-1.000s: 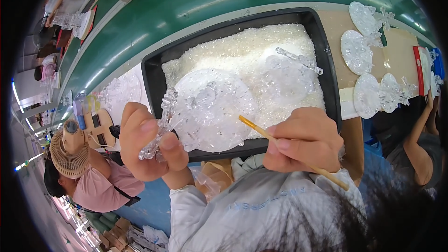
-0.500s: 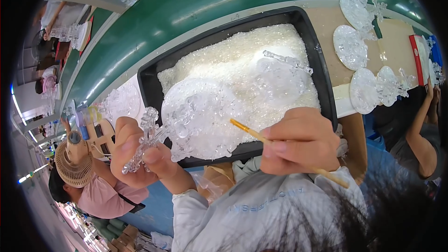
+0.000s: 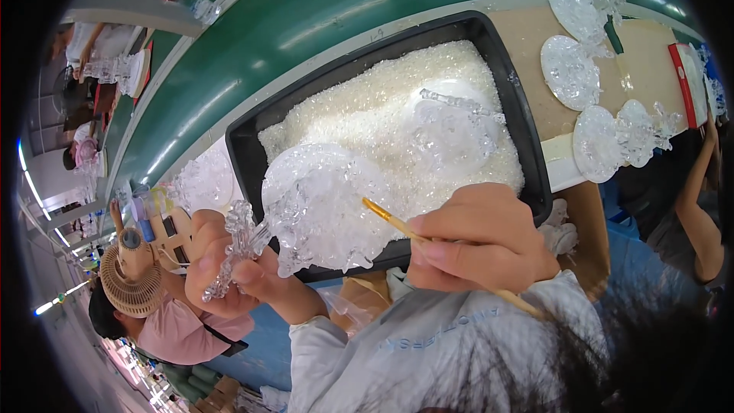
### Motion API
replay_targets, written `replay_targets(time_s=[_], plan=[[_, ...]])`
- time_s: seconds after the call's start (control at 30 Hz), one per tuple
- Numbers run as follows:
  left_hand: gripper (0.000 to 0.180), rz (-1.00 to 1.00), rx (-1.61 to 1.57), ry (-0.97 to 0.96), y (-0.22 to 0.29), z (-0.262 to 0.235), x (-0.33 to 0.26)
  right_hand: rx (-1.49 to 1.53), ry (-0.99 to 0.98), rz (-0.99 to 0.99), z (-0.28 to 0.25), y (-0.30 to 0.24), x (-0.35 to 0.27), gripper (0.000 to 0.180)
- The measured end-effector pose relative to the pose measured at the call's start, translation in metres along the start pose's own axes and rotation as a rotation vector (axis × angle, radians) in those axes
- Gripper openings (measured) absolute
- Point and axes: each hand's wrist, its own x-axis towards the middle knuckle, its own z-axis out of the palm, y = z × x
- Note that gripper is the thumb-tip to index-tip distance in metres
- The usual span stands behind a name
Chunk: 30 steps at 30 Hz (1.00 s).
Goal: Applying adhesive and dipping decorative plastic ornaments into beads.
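My left hand (image 3: 241,268) is closed round the clear, knobbly stem of a transparent ornament (image 3: 325,199). Its broad frosted disc base is tilted over the near left part of a black tray (image 3: 511,80). In my right hand (image 3: 485,241) a thin wooden-handled paintbrush (image 3: 391,218) is pinched between thumb and fingers. The brush tip points left and lies over or against the disc; contact is hard to tell. Sparkly white granules (image 3: 382,80) fill the tray. Another clear ornament (image 3: 455,130) rests on them toward the tray's right side.
Several clear disc ornaments (image 3: 572,73) lie on brown board to the right, beside a red-edged box (image 3: 688,84). A green conveyor belt (image 3: 306,27) runs beyond the tray. At left a person in pink sits by a beige fan (image 3: 131,279); another person's arm (image 3: 692,206) shows at right.
The brush and my right hand have shifted slightly left and down over the disc. My left hand has lowered a little with the ornament, and the disc has tilted slightly.
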Motion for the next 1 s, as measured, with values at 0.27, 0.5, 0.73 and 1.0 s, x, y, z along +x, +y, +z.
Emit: replay_targets(time_s=[0.27, 0.5, 0.73, 1.0], plan=[[0.034, 0.031, -0.071, -0.025, -0.003, -0.002, -0.006, -0.041, -0.018, 0.071, -0.003, -0.003, 0.001, 0.044], [0.032, -0.004, -0.076, 0.011, 0.0, -0.008, -0.006, 0.018, -0.028, 0.061, -0.004, 0.001, 0.002, 0.041], [0.036, 0.047, 0.042, 0.013, 0.0, 0.002, 0.0, 0.026, 0.056, -0.134, 0.009, 0.004, 0.001, 0.025], [0.036, 0.046, 0.136, 0.035, 0.009, 0.01, 0.002, -0.008, -0.061, -0.103, 0.015, 0.002, 0.002, 0.021]])
